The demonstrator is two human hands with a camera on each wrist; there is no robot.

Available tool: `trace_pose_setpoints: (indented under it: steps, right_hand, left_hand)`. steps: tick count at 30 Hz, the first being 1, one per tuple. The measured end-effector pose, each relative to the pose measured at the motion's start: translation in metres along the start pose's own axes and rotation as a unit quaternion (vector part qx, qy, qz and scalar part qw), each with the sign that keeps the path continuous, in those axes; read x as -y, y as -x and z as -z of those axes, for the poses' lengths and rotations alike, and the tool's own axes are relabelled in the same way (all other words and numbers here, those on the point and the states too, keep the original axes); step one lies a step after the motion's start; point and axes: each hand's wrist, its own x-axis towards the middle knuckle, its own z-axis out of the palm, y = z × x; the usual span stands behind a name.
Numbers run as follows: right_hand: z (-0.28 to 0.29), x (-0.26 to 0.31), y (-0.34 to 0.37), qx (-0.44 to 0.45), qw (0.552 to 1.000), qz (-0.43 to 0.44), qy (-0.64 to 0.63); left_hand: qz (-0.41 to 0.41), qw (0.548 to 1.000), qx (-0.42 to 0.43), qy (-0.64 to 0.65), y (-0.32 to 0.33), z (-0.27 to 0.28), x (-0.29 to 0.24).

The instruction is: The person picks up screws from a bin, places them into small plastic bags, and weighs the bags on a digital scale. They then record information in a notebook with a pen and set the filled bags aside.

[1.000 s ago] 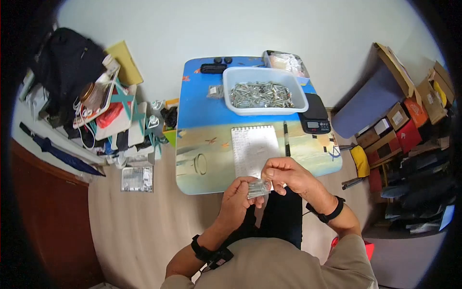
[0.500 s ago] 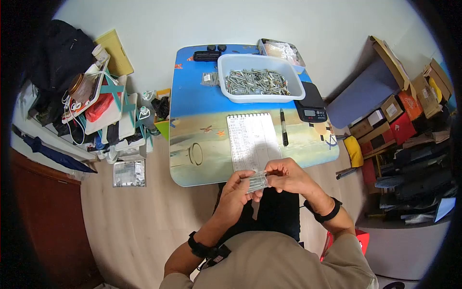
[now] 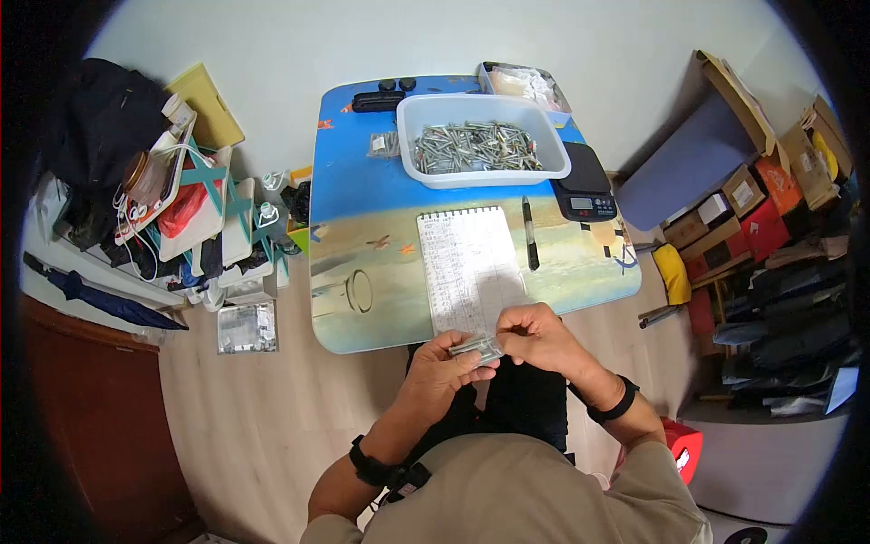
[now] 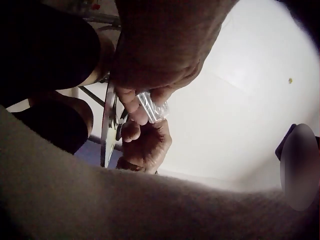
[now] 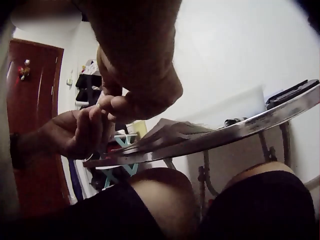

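In the head view, my left hand (image 3: 437, 374) holds a small clear plastic bag of screws (image 3: 478, 348) just past the table's near edge. My right hand (image 3: 544, 342) pinches the bag's right end with thumb and fingers. Shiny metal shanks lie side by side within the clear bag (image 4: 150, 106) in the left wrist view. Seen from the right wrist, both hands meet at the fingertips and largely hide the bag. Beyond them a spiral notepad (image 3: 467, 263) with handwriting lies on the table.
A white plastic tub (image 3: 485, 177) of loose screws stands at the back of the table (image 3: 362, 227). Right of it is a black digital scale (image 3: 584, 181); a pen (image 3: 530, 236) lies beside the notepad. Another small bag of screws (image 3: 383, 144) and a black case (image 3: 378, 102) are at back left.
Both hands stay on the bag, which has tipped slightly between them. The right fingers have shifted along its end. The head view has also moved a little.
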Motion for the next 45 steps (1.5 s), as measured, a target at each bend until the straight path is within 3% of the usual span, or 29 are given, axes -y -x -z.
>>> trace_pose_setpoints:
  steps: [4,7,10,14,16,20,23,27,29,32,36,39,41,44,45]
  right_hand:
    - [0.004,-0.006,-0.001,-0.002,0.995,0.086,0.057]
    - [0.008,0.002,0.000,0.006,1.000,0.012,-0.008]
    - [0.014,-0.004,-0.002,0.043,0.996,0.056,0.051]
    - [0.026,0.006,-0.009,0.049,0.997,0.044,0.039]
    - [0.037,0.010,-0.021,-0.043,0.996,0.061,0.055]
    - [0.067,0.011,-0.054,-0.132,0.929,0.143,0.316]
    - [0.075,0.014,-0.077,-0.113,0.897,0.165,0.395]
    - [0.063,0.015,-0.098,-0.089,0.898,0.156,0.402]
    - [0.055,0.015,-0.107,-0.096,0.855,0.200,0.469]
    - [0.051,0.008,-0.117,-0.096,0.834,0.210,0.501]
    - [0.057,0.004,-0.120,-0.053,0.843,0.201,0.497]
    - [0.055,0.014,-0.111,-0.059,0.877,0.175,0.443]
    - [0.052,0.024,-0.097,-0.015,0.985,0.031,0.170]
    - [0.042,0.037,-0.070,-0.003,0.998,-0.021,0.067]
    - [0.039,0.034,-0.063,0.006,0.999,0.000,0.036]
  left_hand:
    - [-0.002,1.000,-0.013,0.020,0.000,-0.005,-0.002]
    - [0.011,1.000,0.002,0.030,-0.003,-0.004,-0.003]
    - [0.023,0.999,-0.012,0.045,-0.004,-0.002,-0.002]
    - [0.011,0.998,-0.039,0.054,-0.003,0.000,-0.003]
    - [0.006,0.997,-0.044,0.055,-0.002,-0.002,-0.007]
    - [0.025,0.997,-0.031,0.064,-0.002,-0.001,-0.014]
    - [0.025,0.997,-0.039,0.054,0.000,-0.001,-0.019]
    - [0.023,0.997,-0.058,0.047,0.004,-0.002,-0.026]
    - [0.017,0.997,-0.060,0.049,0.005,-0.001,-0.029]
    - [0.001,0.996,-0.076,0.047,0.007,-0.002,-0.033]
    - [-0.021,0.995,-0.081,0.052,0.005,0.003,-0.036]
    - [-0.031,0.994,-0.073,0.080,0.005,0.001,-0.040]
    - [-0.032,0.993,-0.080,0.079,0.006,0.000,-0.041]
    - [-0.034,0.993,-0.077,0.081,0.005,-0.003,-0.041]
    - [-0.036,0.993,-0.070,0.085,0.005,-0.004,-0.041]
